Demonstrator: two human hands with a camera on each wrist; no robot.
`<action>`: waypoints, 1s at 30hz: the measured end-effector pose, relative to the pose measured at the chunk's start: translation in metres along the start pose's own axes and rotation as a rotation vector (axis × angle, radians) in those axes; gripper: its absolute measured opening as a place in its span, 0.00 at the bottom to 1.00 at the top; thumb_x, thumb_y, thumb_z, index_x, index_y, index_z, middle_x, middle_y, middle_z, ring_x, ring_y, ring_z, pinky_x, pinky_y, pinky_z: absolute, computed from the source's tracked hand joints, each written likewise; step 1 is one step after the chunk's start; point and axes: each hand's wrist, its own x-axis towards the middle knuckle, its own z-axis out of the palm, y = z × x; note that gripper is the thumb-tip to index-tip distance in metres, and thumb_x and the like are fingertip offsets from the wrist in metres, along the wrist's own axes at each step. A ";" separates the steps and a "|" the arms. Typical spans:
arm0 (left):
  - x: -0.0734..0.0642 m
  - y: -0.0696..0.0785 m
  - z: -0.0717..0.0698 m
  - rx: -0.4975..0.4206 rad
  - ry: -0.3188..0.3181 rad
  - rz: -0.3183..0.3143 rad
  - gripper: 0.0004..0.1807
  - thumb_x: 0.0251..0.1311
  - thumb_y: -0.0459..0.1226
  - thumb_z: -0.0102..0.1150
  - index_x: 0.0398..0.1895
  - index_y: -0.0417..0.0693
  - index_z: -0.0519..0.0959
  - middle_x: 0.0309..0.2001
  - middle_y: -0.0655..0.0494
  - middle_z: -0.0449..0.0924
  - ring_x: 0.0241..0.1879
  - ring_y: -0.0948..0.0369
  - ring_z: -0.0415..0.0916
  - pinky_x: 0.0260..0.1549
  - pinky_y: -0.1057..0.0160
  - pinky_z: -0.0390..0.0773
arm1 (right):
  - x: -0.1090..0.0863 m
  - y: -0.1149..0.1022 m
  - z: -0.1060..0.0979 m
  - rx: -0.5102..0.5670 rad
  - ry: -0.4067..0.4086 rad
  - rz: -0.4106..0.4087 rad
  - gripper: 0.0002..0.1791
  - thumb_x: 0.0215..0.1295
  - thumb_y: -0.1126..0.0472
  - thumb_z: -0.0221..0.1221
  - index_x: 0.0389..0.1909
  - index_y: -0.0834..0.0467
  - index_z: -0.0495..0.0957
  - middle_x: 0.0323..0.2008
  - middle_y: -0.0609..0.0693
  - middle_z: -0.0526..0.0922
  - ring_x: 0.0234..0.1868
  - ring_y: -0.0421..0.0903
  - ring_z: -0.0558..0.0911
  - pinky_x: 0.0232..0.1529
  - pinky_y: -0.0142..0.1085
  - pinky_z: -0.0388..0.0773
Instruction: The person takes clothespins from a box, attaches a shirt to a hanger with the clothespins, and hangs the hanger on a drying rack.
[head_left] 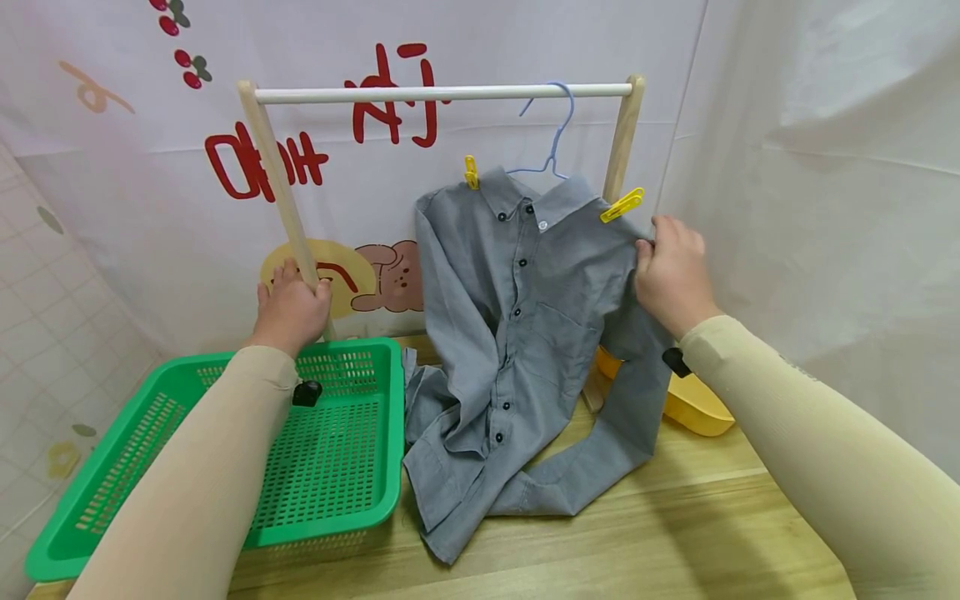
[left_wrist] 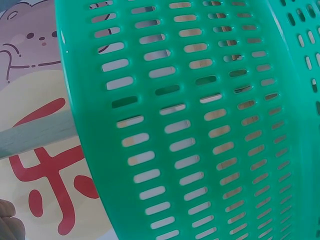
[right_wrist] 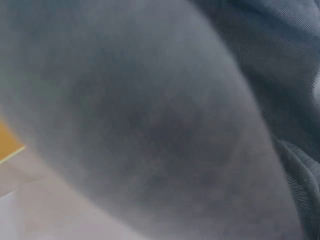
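A grey button-up shirt point(head_left: 540, 292) hangs on a blue wire hanger point(head_left: 557, 142), hooked over the rack's white rod point(head_left: 442, 93). Yellow clothespins sit at both shoulders, one on the left point(head_left: 471, 172) and one on the right point(head_left: 622, 205). My right hand point(head_left: 675, 271) pinches the shirt at its right shoulder edge. My left hand point(head_left: 292, 308) grips the rack's left wooden post point(head_left: 281, 187), fingers to one side and thumb to the other. Only a bit of that hand shows in the left wrist view; a blurred grey shape fills most of the right wrist view.
A green perforated basket point(head_left: 393, 467) stands below my left forearm on the wooden table point(head_left: 637, 542). Behind the shirt's right sleeve is a yellow container point(head_left: 697, 404). The rack's right post point(head_left: 625, 137) rises behind the shirt. White printed sheeting point(head_left: 465, 50) backs the table.
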 end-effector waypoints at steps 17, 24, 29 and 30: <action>-0.002 0.000 -0.003 0.000 0.000 0.000 0.45 0.82 0.55 0.26 0.66 0.15 0.69 0.83 0.26 0.32 0.83 0.31 0.26 0.77 0.29 0.25 | -0.010 -0.030 0.000 0.175 0.342 -0.198 0.29 0.76 0.62 0.49 0.71 0.76 0.65 0.75 0.72 0.64 0.81 0.65 0.57 0.84 0.51 0.41; -0.001 0.001 -0.002 0.003 0.002 -0.003 0.43 0.82 0.54 0.28 0.68 0.15 0.66 0.83 0.26 0.33 0.83 0.31 0.27 0.77 0.29 0.25 | -0.021 -0.053 0.005 0.188 0.354 -0.296 0.30 0.75 0.58 0.51 0.71 0.73 0.67 0.76 0.71 0.65 0.81 0.69 0.55 0.83 0.56 0.45; -0.001 0.002 -0.004 0.009 0.001 0.000 0.44 0.82 0.54 0.28 0.66 0.15 0.69 0.83 0.26 0.32 0.83 0.31 0.26 0.77 0.29 0.25 | -0.030 -0.069 0.014 0.173 0.309 -0.370 0.30 0.75 0.58 0.53 0.71 0.72 0.68 0.76 0.72 0.64 0.80 0.73 0.55 0.83 0.60 0.46; -0.001 0.002 -0.004 0.010 0.001 0.002 0.44 0.82 0.54 0.27 0.66 0.15 0.70 0.83 0.26 0.32 0.83 0.31 0.26 0.77 0.29 0.24 | -0.032 -0.072 0.016 0.167 0.292 -0.385 0.30 0.75 0.58 0.53 0.70 0.72 0.68 0.76 0.72 0.64 0.79 0.73 0.55 0.82 0.60 0.46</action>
